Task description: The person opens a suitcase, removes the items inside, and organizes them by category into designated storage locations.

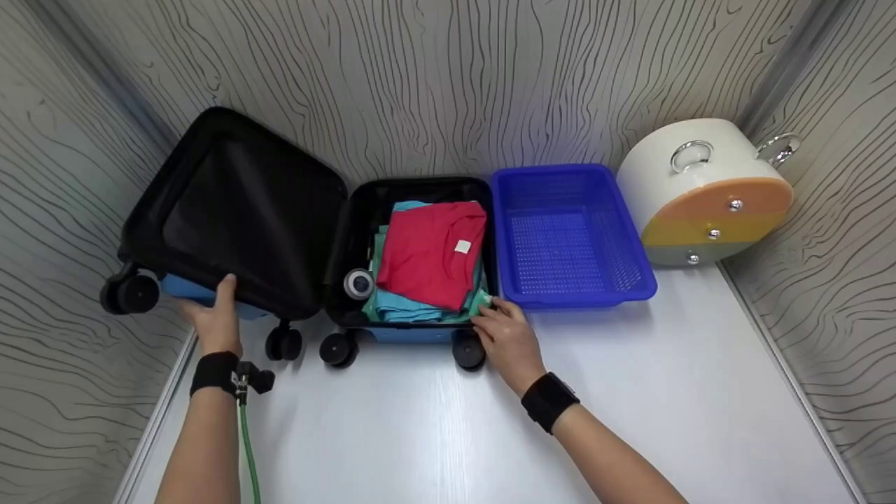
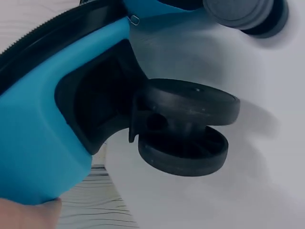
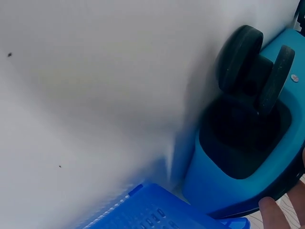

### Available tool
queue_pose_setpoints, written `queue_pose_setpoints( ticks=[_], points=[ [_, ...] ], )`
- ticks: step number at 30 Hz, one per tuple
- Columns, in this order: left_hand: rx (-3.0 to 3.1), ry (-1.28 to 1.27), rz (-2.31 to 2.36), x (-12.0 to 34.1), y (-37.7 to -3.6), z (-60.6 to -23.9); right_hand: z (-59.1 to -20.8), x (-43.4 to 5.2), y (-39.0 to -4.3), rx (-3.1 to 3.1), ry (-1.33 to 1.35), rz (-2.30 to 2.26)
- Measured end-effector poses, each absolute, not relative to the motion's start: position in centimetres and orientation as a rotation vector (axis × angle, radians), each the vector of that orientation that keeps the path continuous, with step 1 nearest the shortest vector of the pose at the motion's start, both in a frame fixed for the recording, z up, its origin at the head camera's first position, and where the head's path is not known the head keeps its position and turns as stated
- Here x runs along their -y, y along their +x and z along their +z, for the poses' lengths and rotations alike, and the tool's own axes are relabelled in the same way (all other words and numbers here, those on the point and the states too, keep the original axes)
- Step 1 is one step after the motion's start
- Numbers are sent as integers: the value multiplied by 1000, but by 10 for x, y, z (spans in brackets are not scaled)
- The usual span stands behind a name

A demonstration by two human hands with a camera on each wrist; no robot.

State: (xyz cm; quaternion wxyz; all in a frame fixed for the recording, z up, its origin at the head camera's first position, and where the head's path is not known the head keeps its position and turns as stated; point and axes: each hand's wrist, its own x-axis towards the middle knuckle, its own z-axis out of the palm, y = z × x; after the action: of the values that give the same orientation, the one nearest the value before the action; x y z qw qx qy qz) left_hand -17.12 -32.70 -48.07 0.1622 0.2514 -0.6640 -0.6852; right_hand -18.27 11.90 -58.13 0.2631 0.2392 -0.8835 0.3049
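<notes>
Head view is showing, nearest, two bare forearms with black wrist straps reaching over the white table [image 1: 434,427] toward an open blue hard-shell suitcase with black lining and black caster wheels [image 1: 420,332].

The left hand [image 1: 213,318] is gripping the lower edge of the raised black-lined suitcase lid [image 1: 231,210], thumb up against the lining and fingers under the blue shell; the left wrist view is showing a fingertip pressed under that blue corner beside a double black wheel [image 2: 183,129].

The right hand [image 1: 505,336] is resting at the front right corner of the packed half, fingers loosely bent and touching the edge of the folded teal clothes [image 1: 413,308]; whether it is pinching the cloth I cannot tell. The right wrist view is showing only a fingertip beside the blue corner and its wheel [image 3: 252,67].

Farther in, a folded red T-shirt with a white tag [image 1: 430,252] is lying on top of the teal stack, with a small round grey-and-white object [image 1: 358,283] tucked at its left.

As a judgement, the packing is looking finished and the closing step is in hand: the next move is calling for tucking the stray cloth inside the rim, then swinging the lid over.

Beyond, touching the suitcase's right side, a blue perforated plastic basket [image 1: 623,238] is standing, and a white round drawer unit with orange, yellow and pale drawer fronts [image 1: 700,189] is sitting in the far right corner.
</notes>
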Motion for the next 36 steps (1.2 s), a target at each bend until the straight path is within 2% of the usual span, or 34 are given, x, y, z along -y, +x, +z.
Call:
queue_pose_setpoints(
  ticks=[10, 21, 36],
  points=[
    [1721, 869, -2239, 345, -168, -505, -584, -117, -185, 2339, 659, 842],
    [1472, 1146, -2388, 339, -185, -549, -588, -118, -184, 2327, 640, 830],
    [1489, 1189, -2390, 360, -184, -550, -583, -101, -182, 2341, 629, 953]
  ],
)
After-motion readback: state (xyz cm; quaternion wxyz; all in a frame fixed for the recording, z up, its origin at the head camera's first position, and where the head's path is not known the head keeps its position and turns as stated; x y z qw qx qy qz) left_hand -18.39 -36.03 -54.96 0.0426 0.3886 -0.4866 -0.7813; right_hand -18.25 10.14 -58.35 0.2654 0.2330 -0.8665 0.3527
